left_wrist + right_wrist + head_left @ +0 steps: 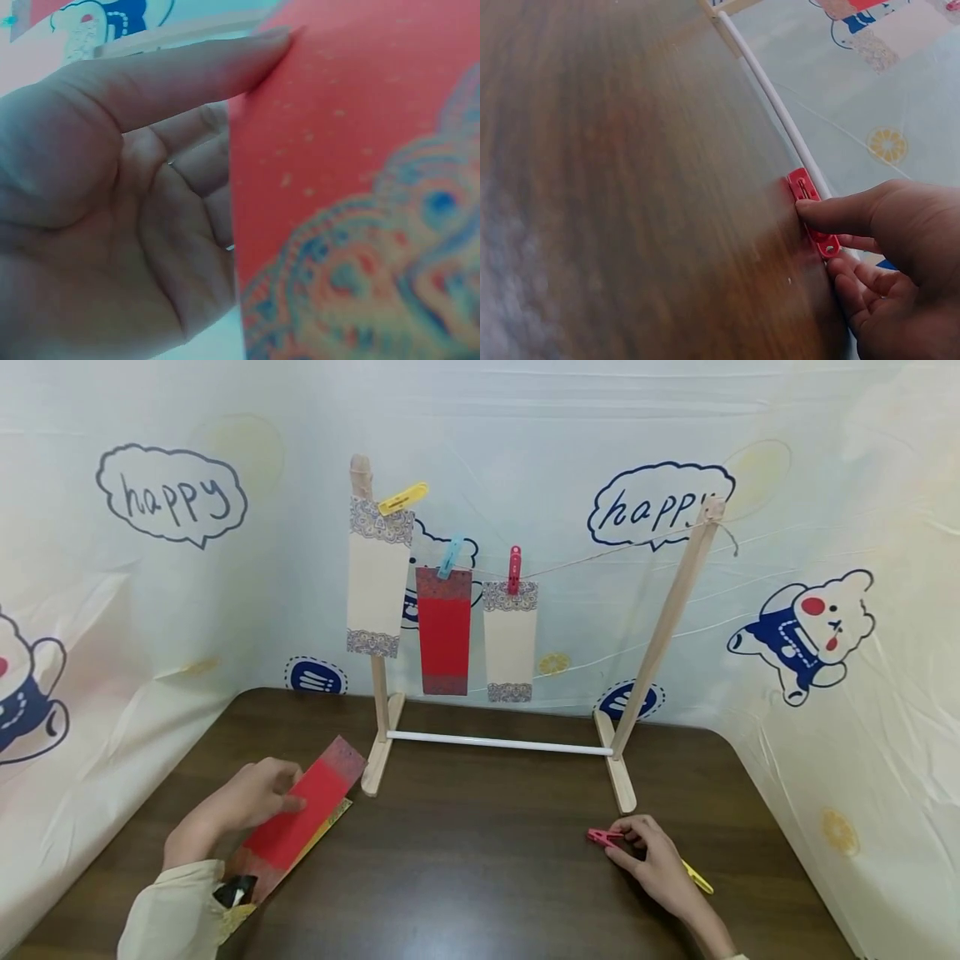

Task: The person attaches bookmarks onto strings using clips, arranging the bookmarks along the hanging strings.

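On the left, my left hand (258, 797) pinches a red paper card (300, 810) with patterned ends, thumb on its face and fingers behind it. The left wrist view shows the card's ornate printed end (360, 277) close up. A gold-coloured strip (341, 810) shows from under the card's edge. At the right, my right hand (652, 860) pinches a red clothespin (810, 214) between thumb and fingers, low over the table. A yellow clothespin (699, 877) lies beside that hand, partly hidden by it.
A wooden stand (667, 618) with a white crossbar (498, 743) carries a string. Hanging from it are a cream card (375, 585) by a yellow clothespin (403, 498), a red card (444, 639) by a blue clothespin (450, 557), and another cream card (511, 643) by a red clothespin (514, 568).
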The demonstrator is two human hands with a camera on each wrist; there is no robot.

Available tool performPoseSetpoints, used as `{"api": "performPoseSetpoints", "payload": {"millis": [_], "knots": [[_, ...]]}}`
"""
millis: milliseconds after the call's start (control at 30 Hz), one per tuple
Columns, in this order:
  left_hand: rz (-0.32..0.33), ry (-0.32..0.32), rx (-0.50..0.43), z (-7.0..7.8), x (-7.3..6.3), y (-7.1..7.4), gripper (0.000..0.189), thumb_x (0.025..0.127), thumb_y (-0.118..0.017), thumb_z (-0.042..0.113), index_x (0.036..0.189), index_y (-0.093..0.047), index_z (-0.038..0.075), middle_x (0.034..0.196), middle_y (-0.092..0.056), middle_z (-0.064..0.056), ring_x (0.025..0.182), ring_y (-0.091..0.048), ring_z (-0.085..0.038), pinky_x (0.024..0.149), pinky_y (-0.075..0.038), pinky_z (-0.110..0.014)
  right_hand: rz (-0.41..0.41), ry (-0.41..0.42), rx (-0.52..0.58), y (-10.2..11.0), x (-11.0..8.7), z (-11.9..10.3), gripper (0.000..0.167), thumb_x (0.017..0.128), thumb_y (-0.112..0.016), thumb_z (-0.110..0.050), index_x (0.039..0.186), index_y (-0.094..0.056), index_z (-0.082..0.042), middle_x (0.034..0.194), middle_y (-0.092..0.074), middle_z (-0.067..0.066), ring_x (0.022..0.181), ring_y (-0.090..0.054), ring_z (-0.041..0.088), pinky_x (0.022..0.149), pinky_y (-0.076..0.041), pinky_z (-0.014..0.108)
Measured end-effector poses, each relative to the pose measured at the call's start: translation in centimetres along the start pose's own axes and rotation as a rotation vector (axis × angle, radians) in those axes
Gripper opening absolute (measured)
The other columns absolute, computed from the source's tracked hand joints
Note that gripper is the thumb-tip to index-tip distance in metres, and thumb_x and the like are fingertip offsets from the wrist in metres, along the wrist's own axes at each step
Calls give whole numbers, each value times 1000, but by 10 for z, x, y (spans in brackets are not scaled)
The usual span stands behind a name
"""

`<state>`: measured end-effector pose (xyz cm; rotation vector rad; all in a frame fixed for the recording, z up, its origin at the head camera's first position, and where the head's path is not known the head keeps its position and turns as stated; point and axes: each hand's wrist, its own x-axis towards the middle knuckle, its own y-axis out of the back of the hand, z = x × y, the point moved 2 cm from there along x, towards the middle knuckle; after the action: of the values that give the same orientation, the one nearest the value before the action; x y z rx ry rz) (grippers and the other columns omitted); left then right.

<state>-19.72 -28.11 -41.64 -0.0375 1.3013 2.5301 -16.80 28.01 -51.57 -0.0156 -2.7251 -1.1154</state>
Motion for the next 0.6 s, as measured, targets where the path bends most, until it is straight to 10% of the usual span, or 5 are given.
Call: {"api": "performPoseSetpoints", "payload": {"millis": [600], "knots": [[25, -179, -181, 51, 1, -9, 14, 90, -73, 12, 101, -65, 8, 95, -71, -3, 81, -67, -16, 68, -58, -30, 55, 1, 52, 4, 0, 0, 24, 85, -80, -15, 103, -65, -17, 91, -66, -5, 84, -61, 8, 76, -52, 25]]}}
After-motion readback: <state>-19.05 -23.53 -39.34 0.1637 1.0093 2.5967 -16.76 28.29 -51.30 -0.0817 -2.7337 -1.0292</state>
